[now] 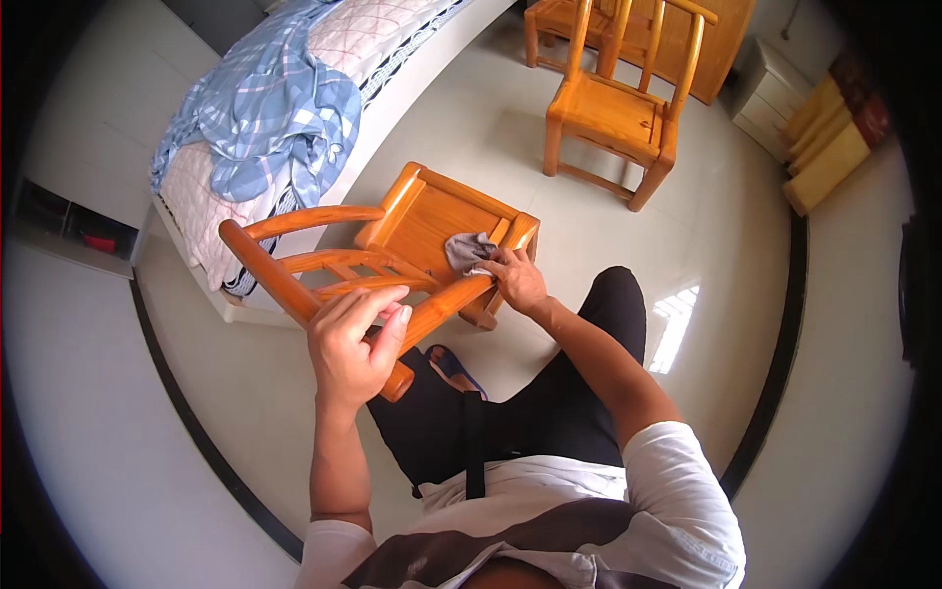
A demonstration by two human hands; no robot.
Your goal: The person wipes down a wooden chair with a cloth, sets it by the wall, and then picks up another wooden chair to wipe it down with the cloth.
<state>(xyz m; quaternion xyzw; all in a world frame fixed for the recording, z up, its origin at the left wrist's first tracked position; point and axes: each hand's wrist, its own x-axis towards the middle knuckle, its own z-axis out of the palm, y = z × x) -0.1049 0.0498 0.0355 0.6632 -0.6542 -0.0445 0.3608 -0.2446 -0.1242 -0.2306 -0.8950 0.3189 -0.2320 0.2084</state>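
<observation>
Right hand (520, 280) gripping a gray cloth (468, 252) against the near back post (442, 307) of the wooden chair (422, 216); left hand (353, 344) curled over its top rail (273, 273), can't tell if gripping. Bed (417, 79) is left of that chair, second wooden chair (605, 110) stands past it. Risk: hard push without a firm left hold could skid the chair on the glossy tile floor (481, 128).

Bright, soft light leaves a white glare patch (675, 329) on the glossy floor (731, 231); its source seems out of view. Fisheye distortion bends the walls (854, 314), and the corners fall black.
</observation>
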